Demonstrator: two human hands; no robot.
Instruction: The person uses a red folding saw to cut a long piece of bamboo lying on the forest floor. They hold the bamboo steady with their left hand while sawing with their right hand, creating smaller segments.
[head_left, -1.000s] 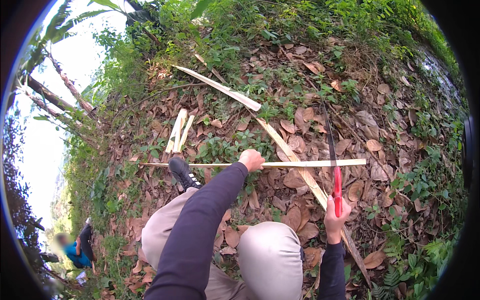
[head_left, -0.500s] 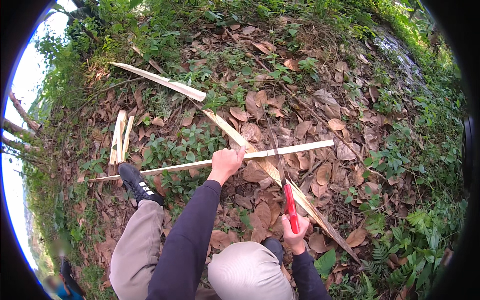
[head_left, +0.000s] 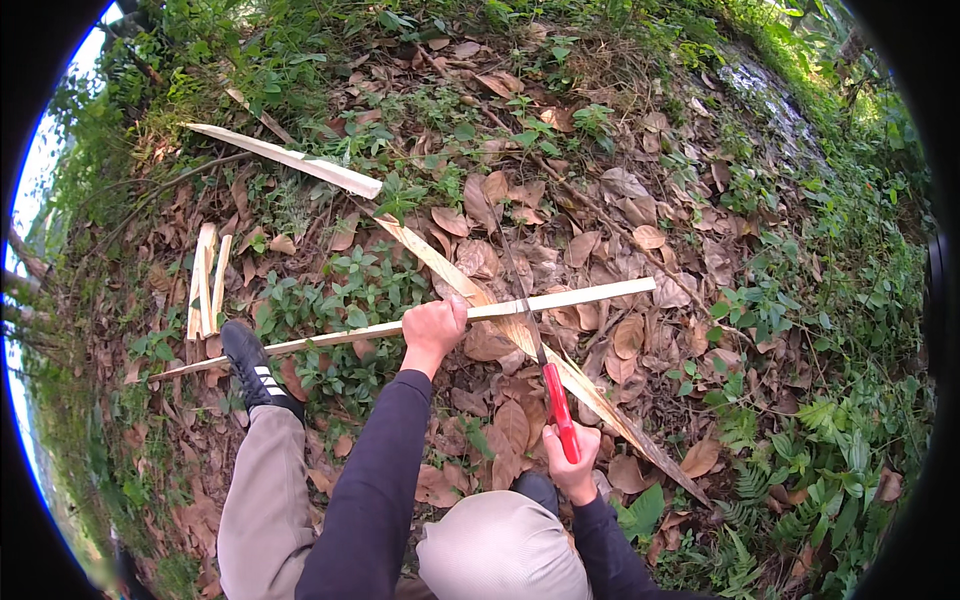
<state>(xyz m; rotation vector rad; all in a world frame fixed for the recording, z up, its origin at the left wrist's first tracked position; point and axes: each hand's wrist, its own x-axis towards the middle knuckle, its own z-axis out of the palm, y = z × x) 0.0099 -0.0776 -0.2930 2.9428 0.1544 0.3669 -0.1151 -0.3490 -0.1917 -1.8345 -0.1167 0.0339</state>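
My right hand (head_left: pixel 574 465) is closed around the red handle of a hand saw (head_left: pixel 562 412). The saw's dark, narrow blade points away from me and crosses a long pale wooden strip (head_left: pixel 590 294). Just left of the blade, my left hand (head_left: pixel 435 332) grips that strip from above. Under the crossing lies a rough split plank (head_left: pixel 600 398), running diagonally from far left to near right. The strip rests across it, its left end reaching past my left shoe (head_left: pixel 252 368). Whether the blade has cut into the strip I cannot make out.
A pale pointed wood piece (head_left: pixel 300 163) lies at the far left. Several short wood offcuts (head_left: pixel 205 280) are beyond my left shoe. Dry brown leaves (head_left: pixel 630 340), low green plants and thin branches cover the ground. My bent knee (head_left: pixel 500 550) is at the near middle.
The view has shifted, so most things now sit farther left. Both hands keep their grips, and the saw remains across the strip with little clear movement of its own.
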